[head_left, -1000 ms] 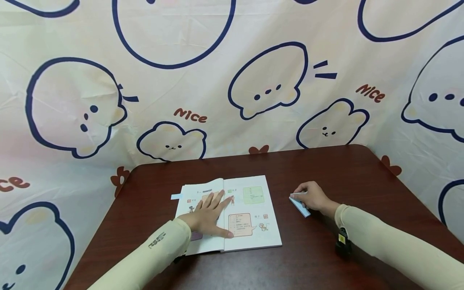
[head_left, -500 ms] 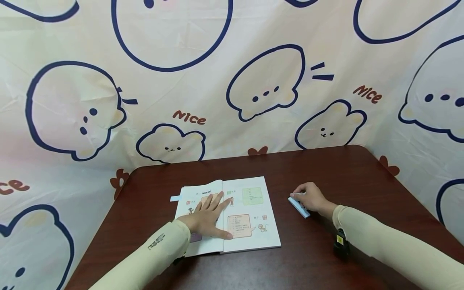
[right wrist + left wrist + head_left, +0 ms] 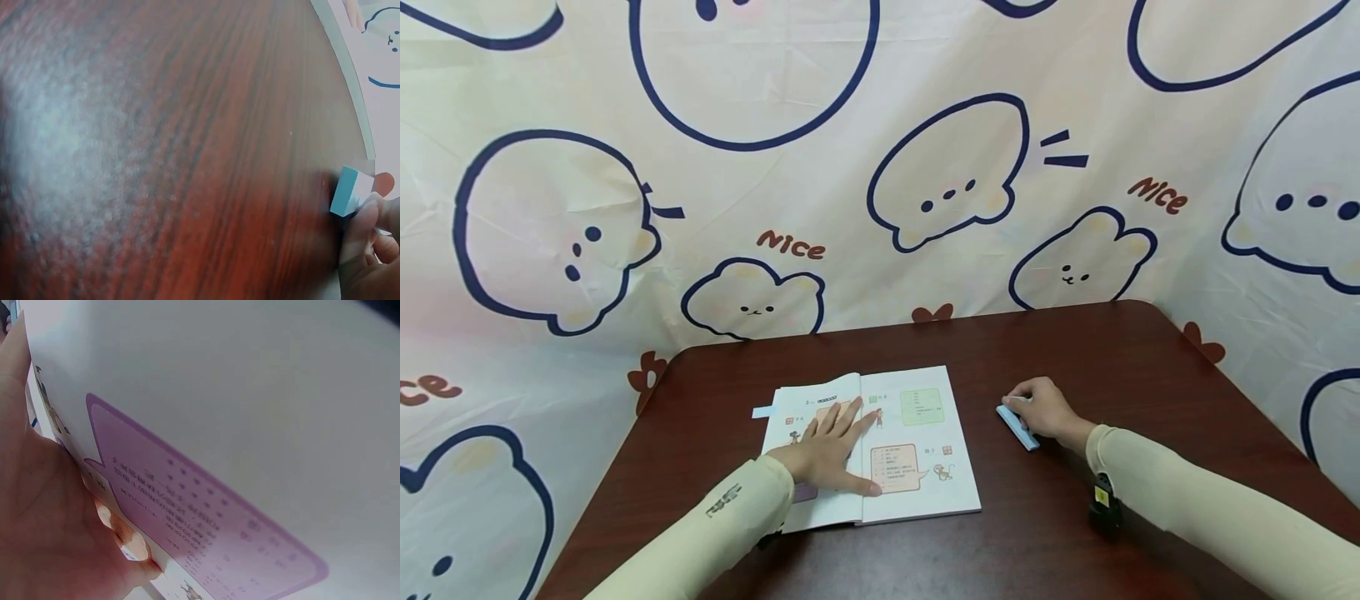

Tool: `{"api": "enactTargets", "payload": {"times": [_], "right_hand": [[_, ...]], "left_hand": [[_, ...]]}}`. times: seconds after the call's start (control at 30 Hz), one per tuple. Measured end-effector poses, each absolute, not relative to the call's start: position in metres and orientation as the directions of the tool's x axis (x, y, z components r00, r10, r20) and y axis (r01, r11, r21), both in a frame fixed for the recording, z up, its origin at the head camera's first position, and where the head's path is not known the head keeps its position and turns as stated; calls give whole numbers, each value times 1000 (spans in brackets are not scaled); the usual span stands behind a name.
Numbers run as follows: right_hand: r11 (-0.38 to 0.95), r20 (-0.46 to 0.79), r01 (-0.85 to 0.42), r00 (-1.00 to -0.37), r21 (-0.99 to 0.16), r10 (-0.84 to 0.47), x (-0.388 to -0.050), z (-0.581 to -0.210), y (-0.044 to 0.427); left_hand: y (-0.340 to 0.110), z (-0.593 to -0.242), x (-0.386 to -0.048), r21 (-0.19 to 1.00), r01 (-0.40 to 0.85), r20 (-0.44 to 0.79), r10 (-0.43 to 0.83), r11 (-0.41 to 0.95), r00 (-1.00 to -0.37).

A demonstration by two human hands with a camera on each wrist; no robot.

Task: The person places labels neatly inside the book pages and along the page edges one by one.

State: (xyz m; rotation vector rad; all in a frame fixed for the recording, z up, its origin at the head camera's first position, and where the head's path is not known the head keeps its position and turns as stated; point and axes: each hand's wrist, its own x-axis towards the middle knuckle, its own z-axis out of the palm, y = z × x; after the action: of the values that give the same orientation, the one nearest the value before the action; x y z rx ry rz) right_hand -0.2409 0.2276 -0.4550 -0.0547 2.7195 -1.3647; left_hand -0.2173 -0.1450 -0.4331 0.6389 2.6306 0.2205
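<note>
Book (image 3: 925,433) lies open on the dark wood table (image 3: 1037,542); take its middle as the clock centre. Left hand (image 3: 827,454) comes in from about 8 o'clock, fingers spread over the left page and the fold, thumb reaching onto the right page. Left wrist view: purple speech bubble (image 3: 200,500) on the page beside that hand.

Right hand (image 3: 1047,410) at 3 o'clock, near the book but apart, fingers curled, pinching a pale blue block (image 3: 1019,429). Block slants from between 10 and 11 to between 4 and 5 o'clock; on the wood or just over it, cannot tell.

Progress, judged from this: opening is done, spread held open, block in the grip. One pale blue tab (image 3: 763,412) sticks out between 9 and 10 o'clock. Not done: block not let go, book not closed. Small print unreadable. Overall stage looks mid-way or later; can't pin it down.
</note>
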Motion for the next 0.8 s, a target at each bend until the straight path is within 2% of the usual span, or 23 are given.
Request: {"api": "enactTargets", "payload": {"times": [0.57,0.8], "right_hand": [[641,-39,-27,-995,-767,-88,-243,-458,227],[527,-35,-5,-997,-850,-66,-246,-460,231]], "left_hand": [[-144,-434,-216,252,390,-355,460,886,-814],[-143,-434,-217,248,386,-358,455,888,-815]]}}
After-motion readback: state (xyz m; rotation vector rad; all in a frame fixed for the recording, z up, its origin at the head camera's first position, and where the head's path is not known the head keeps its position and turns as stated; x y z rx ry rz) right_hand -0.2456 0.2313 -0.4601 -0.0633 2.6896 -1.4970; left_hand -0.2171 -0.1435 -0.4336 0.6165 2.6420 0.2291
